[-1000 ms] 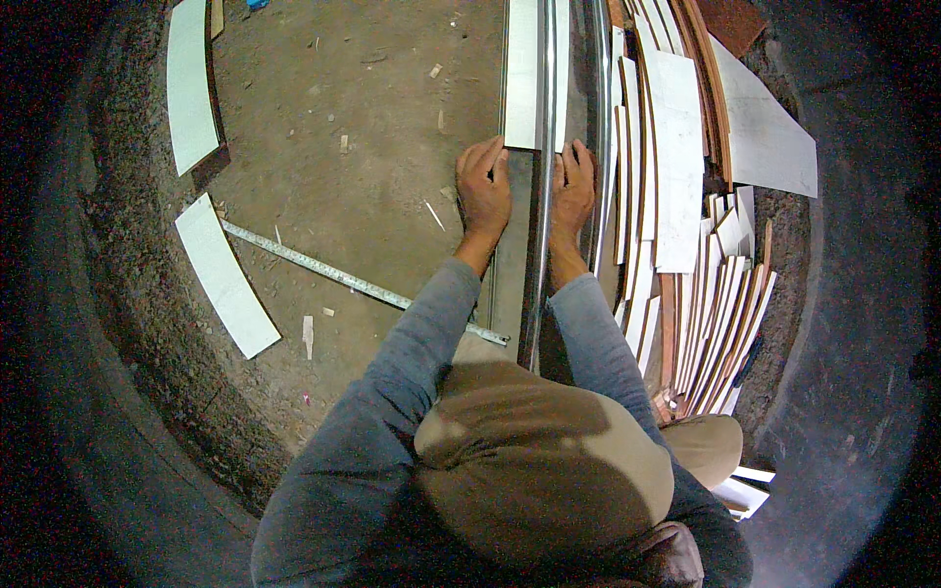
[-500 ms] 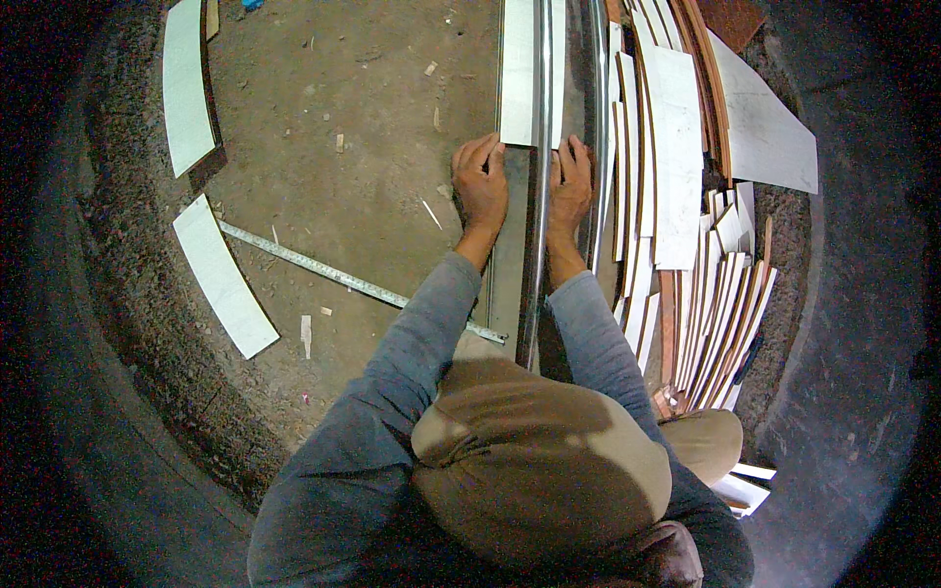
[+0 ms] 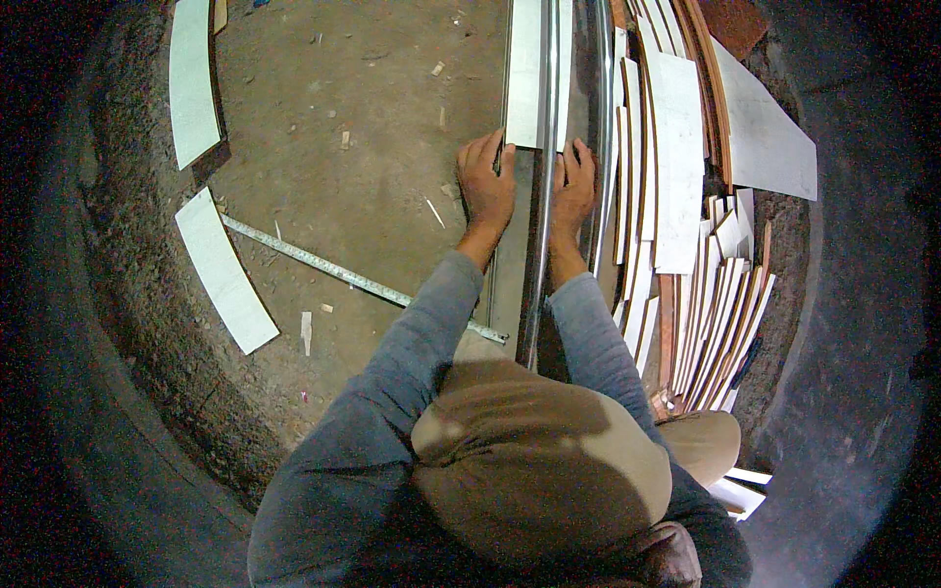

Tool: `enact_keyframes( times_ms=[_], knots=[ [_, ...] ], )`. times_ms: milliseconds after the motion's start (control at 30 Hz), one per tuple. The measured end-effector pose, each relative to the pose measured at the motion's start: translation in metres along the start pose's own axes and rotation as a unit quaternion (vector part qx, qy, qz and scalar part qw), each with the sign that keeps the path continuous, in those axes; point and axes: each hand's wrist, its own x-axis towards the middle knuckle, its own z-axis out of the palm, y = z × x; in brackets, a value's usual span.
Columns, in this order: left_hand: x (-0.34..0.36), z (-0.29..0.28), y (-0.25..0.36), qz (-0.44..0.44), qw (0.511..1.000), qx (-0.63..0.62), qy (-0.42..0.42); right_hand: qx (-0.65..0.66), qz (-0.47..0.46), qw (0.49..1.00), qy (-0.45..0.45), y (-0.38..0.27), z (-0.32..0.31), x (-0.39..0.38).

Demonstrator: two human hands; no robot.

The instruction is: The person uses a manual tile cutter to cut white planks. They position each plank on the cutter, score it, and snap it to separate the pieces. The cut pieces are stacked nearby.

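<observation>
My left hand [image 3: 485,186] has bent fingers at the lower left corner of a white board [image 3: 529,73]. My right hand [image 3: 571,191] pinches at its lower right corner. The board lies lengthwise in a metal fixture [image 3: 520,255], under a long shiny bar [image 3: 545,235] that runs between my hands. A pale tape measure [image 3: 304,260] stretches diagonally across the dirty floor to the lower part of the fixture.
Two white board pieces [image 3: 223,265] lie apart along the left. Piles of white and brown strips [image 3: 676,157] crowd the fixture's right side, with a wide pale sheet [image 3: 769,132] beyond. My bent knee [image 3: 539,461] fills the bottom middle.
The fingers of my left hand have shifted slightly up along the board's corner. My arms and the board stay nearly still; the view has shifted only slightly.
</observation>
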Motion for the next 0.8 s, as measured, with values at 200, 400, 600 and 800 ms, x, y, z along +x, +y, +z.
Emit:
enact_keyframes(
  times_ms=[200,400,600,800],
  knots=[
    [0.0016,0.0008,-0.0027,0.035,0.999,0.036,-0.009,0.015,0.026,0.999,-0.010,-0.0030,-0.0018,0.0001],
    [-0.0010,0.0001,-0.0042,0.040,0.999,0.010,0.005,-0.003,0.004,1.000,0.000,-0.0009,0.0000,-0.0011],
    [0.0015,-0.0001,-0.0031,0.048,0.999,0.024,-0.003,-0.007,0.009,1.000,-0.012,0.0007,0.0007,-0.0003],
    [0.0022,-0.0004,-0.0012,0.006,0.999,0.023,-0.030,-0.004,0.057,0.997,-0.045,-0.0054,-0.0044,0.0005]
  ],
)
